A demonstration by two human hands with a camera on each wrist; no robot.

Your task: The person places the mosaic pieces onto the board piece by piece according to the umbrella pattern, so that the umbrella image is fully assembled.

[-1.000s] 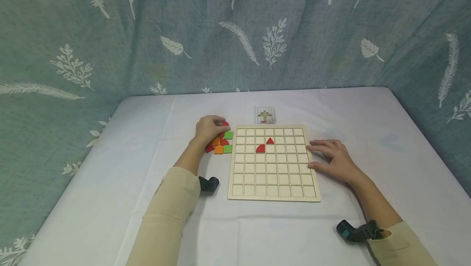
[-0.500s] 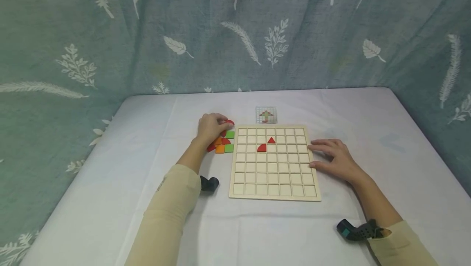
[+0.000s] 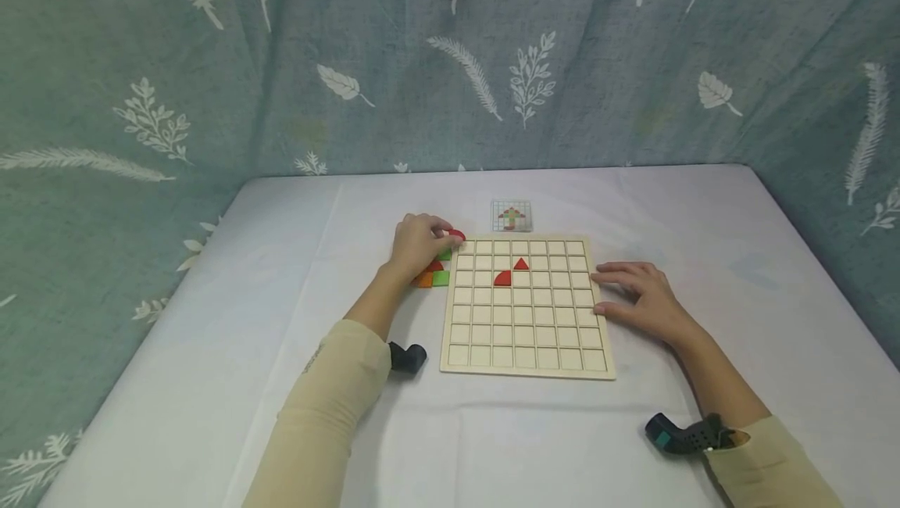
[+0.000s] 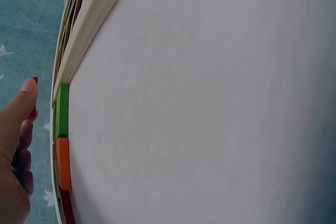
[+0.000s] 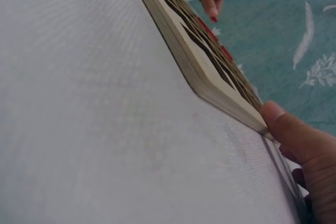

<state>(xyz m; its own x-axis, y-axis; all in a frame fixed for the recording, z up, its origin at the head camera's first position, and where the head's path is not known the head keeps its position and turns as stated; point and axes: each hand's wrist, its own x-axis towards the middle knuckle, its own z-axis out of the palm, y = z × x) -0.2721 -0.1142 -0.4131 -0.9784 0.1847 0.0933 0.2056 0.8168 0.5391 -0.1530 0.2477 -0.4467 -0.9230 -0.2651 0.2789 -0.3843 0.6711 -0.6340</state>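
My left hand (image 3: 419, 244) pinches a red tile (image 3: 456, 234) with a curved edge between thumb and fingers, over the upper left corner of the wooden grid board (image 3: 527, 373). In the left wrist view the red tile (image 4: 35, 98) is seen edge-on at the fingertips, raised above the other pieces. On the board lie a red quarter-circle tile (image 3: 502, 279) and a red triangle tile (image 3: 521, 264). My right hand (image 3: 643, 298) rests at the board's right edge, its fingers spread and touching the side; in the right wrist view its thumb (image 5: 281, 121) lies against the board's edge.
Beside the board's left edge lies a group of tiles, among them a green one (image 3: 441, 279) and an orange one (image 3: 424, 280), partly covered by my left hand. Behind the board is a small pattern card (image 3: 512, 216) with a red and green figure. A patterned cloth (image 3: 394, 62) hangs behind the table.
My left hand has moved right from the tile group to the board's corner, carrying the red tile. My right hand stays at the board's edge.
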